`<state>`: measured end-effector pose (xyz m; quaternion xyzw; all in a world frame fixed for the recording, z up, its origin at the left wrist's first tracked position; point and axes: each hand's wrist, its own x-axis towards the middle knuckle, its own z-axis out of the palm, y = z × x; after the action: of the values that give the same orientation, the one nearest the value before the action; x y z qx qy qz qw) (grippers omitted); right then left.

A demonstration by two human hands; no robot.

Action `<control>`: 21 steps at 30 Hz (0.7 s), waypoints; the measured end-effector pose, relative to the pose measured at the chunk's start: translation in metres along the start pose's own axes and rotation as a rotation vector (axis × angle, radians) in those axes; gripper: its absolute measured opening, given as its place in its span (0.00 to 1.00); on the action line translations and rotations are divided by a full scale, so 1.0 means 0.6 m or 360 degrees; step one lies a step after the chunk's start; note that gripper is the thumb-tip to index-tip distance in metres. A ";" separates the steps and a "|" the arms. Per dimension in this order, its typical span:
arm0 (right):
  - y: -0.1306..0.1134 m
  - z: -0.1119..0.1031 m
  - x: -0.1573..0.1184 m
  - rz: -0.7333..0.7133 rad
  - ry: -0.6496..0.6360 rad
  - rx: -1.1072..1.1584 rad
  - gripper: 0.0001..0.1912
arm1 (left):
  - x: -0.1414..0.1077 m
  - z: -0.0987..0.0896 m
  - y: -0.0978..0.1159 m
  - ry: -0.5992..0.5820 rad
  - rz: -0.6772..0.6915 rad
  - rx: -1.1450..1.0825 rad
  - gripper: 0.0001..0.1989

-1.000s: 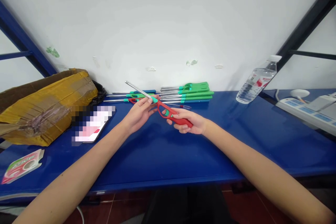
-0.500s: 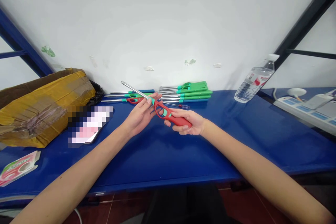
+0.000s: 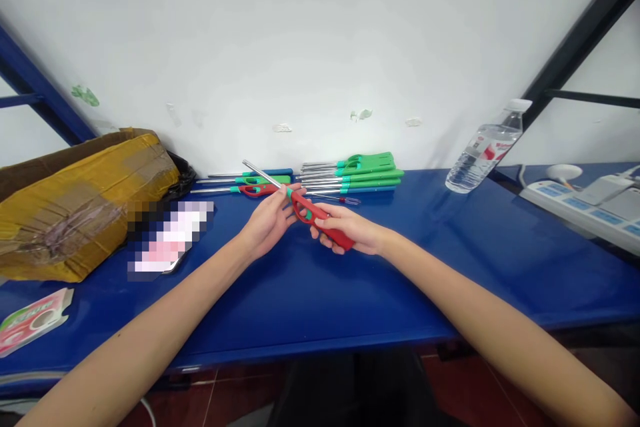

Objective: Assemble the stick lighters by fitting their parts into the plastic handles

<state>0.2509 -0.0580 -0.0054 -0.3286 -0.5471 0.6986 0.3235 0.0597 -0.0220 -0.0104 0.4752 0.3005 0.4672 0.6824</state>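
Note:
A red long-necked gas lighter [image 3: 333, 230] slants over the table, its metal tube pointing up and to the left. My right hand [image 3: 353, 227] is wrapped around the red handle, its thumb close to the green trigger. At the green collar, my left hand [image 3: 270, 217] holds the lighter's neck lightly, thumb against it and the other fingers fairly straight behind. Beyond my hands, a green lighter [image 3: 373, 161] tops a row of several green and blue-handled ones by the wall. Left of that row lie a blue, a green and another red lighter [image 3: 257, 191].
A taped cardboard box [image 3: 95, 207] stands on the blue table [image 3: 320, 307] at left, near a blurred-out phone [image 3: 173, 240] and a torn card piece [image 3: 35, 321]. A water bottle [image 3: 483, 153] and a white power strip [image 3: 585, 210] are at right.
The lighter's handle end has dipped slightly down and left with my right hand, and its tube tip has shifted a little right. My left hand stays at the collar. The view has shifted slightly.

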 end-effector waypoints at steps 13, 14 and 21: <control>-0.008 0.024 -0.009 0.0341 0.0130 0.0295 0.09 | 0.005 -0.005 -0.022 0.0080 -0.0196 -0.0214 0.13; -0.008 0.026 -0.009 0.0351 0.0133 0.0275 0.09 | 0.004 -0.004 -0.023 0.0082 -0.0202 -0.0227 0.12; 0.000 0.034 -0.008 0.0289 0.0089 0.0212 0.10 | -0.004 0.003 -0.016 0.0150 -0.0209 -0.0318 0.16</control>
<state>0.2375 -0.0731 -0.0009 -0.3738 -0.4583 0.7504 0.2951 0.0638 -0.0261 -0.0188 0.3616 0.3148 0.4708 0.7406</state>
